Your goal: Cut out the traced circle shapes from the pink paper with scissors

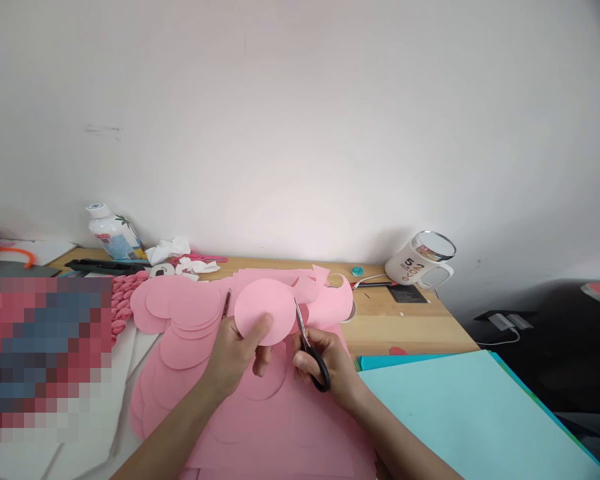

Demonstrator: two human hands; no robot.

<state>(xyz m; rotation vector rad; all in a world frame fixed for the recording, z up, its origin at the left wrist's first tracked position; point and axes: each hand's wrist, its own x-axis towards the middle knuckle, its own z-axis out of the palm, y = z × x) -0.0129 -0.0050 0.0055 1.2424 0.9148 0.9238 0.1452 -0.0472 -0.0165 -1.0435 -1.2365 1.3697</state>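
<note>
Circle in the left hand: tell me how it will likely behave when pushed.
The circle is probably light, since it looks like thin paper. It seems fairly stiff, standing nearly flat though the left hand grips only its lower part. It may bend, as the pink scrap beyond curls.

Over to the left, spotting a white bottle (114, 235) near the pale wall (300, 133), then crumpled white tissues (169, 251) just beside it on the wooden counter (395, 330). Swinging right now, past a small teal disc (357, 271), to a white mug (405, 263) with dark markings, a dark card (407, 294) near its base, and, closer in, light-blue sheets (445, 407).
</note>
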